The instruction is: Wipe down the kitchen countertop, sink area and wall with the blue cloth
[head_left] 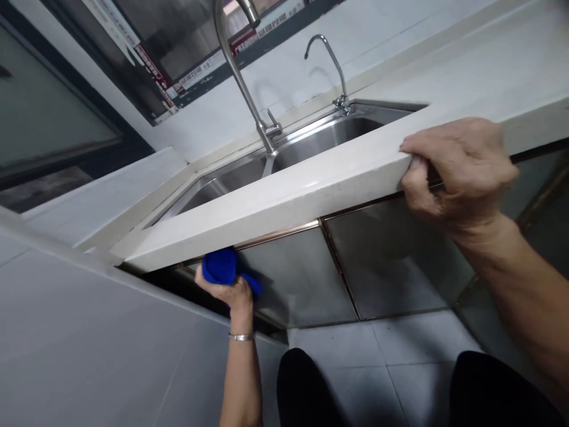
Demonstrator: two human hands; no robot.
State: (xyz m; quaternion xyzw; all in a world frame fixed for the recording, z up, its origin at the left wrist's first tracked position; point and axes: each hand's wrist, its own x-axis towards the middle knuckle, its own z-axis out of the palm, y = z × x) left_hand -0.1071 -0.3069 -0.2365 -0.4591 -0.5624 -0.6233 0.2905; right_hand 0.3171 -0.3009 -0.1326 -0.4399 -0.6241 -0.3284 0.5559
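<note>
A bright blue cloth (220, 265) is bunched in my left hand (235, 294), whose fingers are closed around it. That hand is at the upper left of the grey cabinet door (297, 276), just under the counter's front edge. I cannot tell how firmly the cloth presses on the door or its frame. My right hand (464, 169) grips the front edge of the white countertop (293, 198), with bent fingers on top and the thumb at the front below.
Behind the counter edge lies a double steel sink (326, 139). A tall faucet (242, 83) and a thin curved tap (333, 59) rise from its back. A tiled wall (89, 320) closes in on the left. My knees (306, 391) are bent above the tiled floor (377, 344).
</note>
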